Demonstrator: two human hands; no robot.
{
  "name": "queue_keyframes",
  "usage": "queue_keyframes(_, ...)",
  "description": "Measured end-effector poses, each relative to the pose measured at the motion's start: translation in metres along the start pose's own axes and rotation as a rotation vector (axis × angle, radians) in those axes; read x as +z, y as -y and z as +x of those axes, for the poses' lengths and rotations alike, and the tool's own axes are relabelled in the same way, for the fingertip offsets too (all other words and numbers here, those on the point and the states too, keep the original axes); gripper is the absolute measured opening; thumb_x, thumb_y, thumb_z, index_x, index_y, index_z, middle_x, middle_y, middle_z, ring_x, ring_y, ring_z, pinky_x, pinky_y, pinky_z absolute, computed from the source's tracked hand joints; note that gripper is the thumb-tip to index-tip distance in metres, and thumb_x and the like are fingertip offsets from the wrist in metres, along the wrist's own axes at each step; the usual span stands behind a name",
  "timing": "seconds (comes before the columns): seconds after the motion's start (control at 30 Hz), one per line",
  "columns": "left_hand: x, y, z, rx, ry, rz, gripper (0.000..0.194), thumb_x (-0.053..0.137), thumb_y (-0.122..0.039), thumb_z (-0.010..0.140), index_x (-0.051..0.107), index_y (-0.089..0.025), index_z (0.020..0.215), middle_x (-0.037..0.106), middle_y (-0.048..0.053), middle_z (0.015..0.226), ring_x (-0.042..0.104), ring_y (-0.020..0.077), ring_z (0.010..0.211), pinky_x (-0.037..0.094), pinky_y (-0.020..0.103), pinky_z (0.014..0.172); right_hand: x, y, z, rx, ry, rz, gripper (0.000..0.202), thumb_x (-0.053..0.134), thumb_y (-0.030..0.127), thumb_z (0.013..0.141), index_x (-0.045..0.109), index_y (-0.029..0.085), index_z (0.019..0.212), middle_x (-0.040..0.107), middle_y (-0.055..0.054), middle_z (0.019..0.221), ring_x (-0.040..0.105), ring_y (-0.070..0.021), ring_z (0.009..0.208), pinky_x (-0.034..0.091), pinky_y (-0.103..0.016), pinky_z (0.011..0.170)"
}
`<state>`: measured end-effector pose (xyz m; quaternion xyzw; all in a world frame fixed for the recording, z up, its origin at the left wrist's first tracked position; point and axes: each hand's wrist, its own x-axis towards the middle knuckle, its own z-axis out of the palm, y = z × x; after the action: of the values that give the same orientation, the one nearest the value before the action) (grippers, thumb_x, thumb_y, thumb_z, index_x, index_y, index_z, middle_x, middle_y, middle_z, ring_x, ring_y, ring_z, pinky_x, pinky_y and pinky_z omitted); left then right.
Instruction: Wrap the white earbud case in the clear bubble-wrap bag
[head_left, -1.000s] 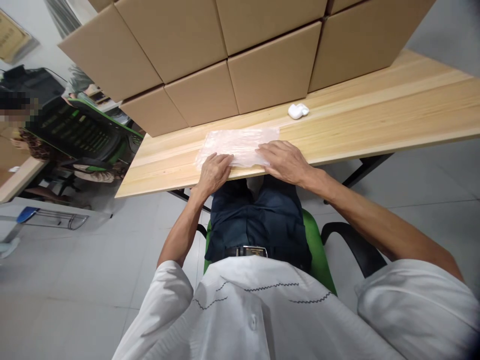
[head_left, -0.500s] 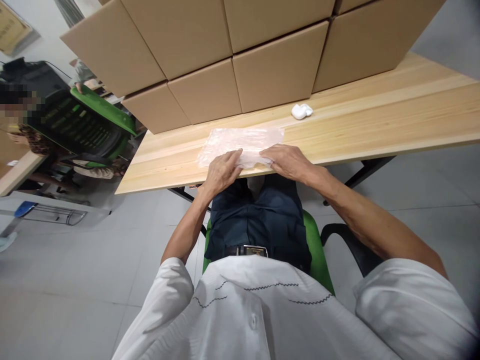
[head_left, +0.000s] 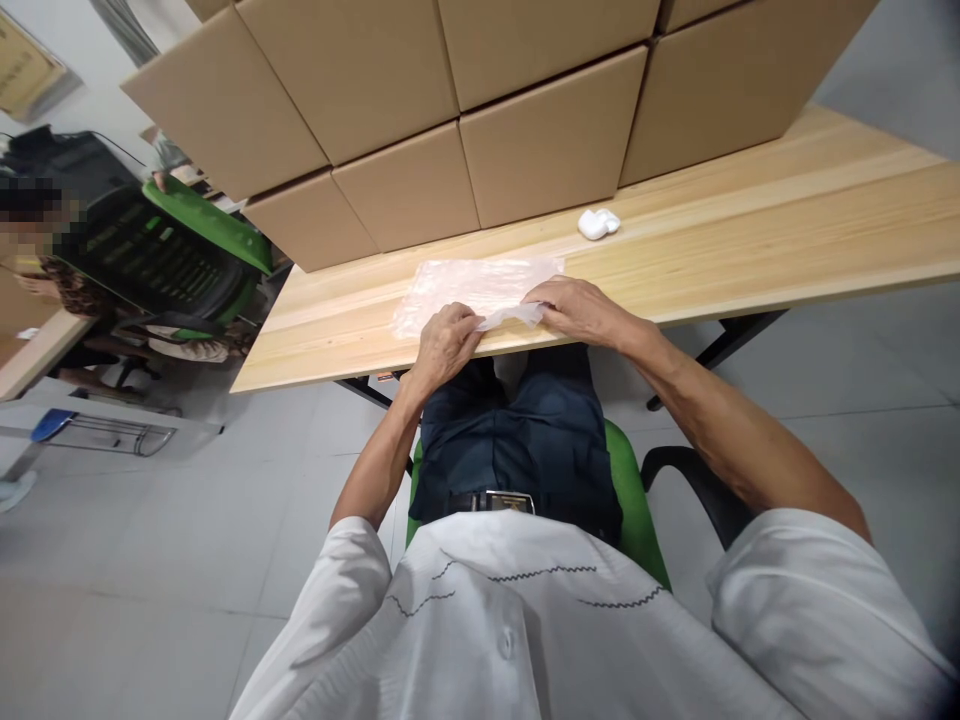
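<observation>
Pinkish film (head_left: 480, 283) lies on the worktop (head_left: 750, 225) at the sitter's (head_left: 465, 640) twelve o'clock, its raised near edge pinched by the left hand (head_left: 448, 345) at its seven o'clock and the right hand (head_left: 581, 310) at four. Boxes (head_left: 405, 185) stand beyond; a white object (head_left: 598, 224) rests at one.

Wearer's hands: two, left hand (head_left: 450, 340) and right hand (head_left: 581, 312). Sheet (head_left: 472, 283): one, layers can't be told. White item (head_left: 598, 224): one, far of the sheet. Boxes (head_left: 551, 140): four in the bottom row, parts of more above, total uncountable. Tables: two, wood table (head_left: 712, 225) near, side table (head_left: 52, 350) left. Chairs (head_left: 165, 262): at least two. Belt (head_left: 466, 502): one.
</observation>
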<state>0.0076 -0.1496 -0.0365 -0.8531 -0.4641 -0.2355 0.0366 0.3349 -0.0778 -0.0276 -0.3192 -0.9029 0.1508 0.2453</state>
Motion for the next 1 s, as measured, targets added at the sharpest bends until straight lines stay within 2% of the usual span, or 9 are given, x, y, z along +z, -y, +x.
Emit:
queue_keyframes(0.2,-0.004,0.006,-0.010,-0.002,-0.030,-0.036,0.032,0.060,-0.035,0.128,0.091,-0.025,0.128,0.082,0.014,0.126,0.078,0.0303,0.117,0.063,0.044,0.101,0.003,0.008,-0.001,-0.050,-0.009,-0.059,0.038,0.055,0.026,0.114,0.091,0.019,0.126,0.091,-0.021,0.131,0.078,-0.0399,0.126,0.057,-0.048,0.111)
queue_keyframes(0.43,0.003,0.015,-0.013,-0.015,-0.008,-0.021,0.034,0.065,-0.033,0.123,0.090,-0.026,0.144,0.085,0.016,0.141,0.078,0.0335,0.130,0.066,0.049,0.112,0.005,0.016,-0.008,-0.094,0.003,-0.121,0.032,0.061,0.019,0.110,0.091,0.020,0.122,0.089,-0.021,0.133,0.074,-0.0403,0.126,0.057,-0.049,0.110)
queue_keyframes(0.8,0.003,0.011,-0.013,-0.038,0.000,-0.021,0.035,0.061,-0.031,0.122,0.092,-0.025,0.137,0.087,0.017,0.143,0.079,0.0354,0.130,0.067,0.055,0.116,0.012,0.000,-0.006,-0.130,-0.042,-0.052,0.035,0.056,0.030,0.114,0.090,0.023,0.123,0.090,-0.018,0.130,0.076,-0.0385,0.126,0.057,-0.048,0.112)
queue_keyframes(1.0,0.000,0.008,-0.013,-0.038,-0.002,-0.030,0.035,0.060,-0.037,0.124,0.091,-0.025,0.136,0.087,0.017,0.142,0.079,0.0353,0.130,0.067,0.054,0.115,0.012,-0.002,-0.005,-0.129,-0.051,-0.015,0.035,0.057,0.032,0.115,0.090,0.023,0.122,0.091,-0.018,0.128,0.077,-0.0389,0.125,0.056,-0.048,0.111)
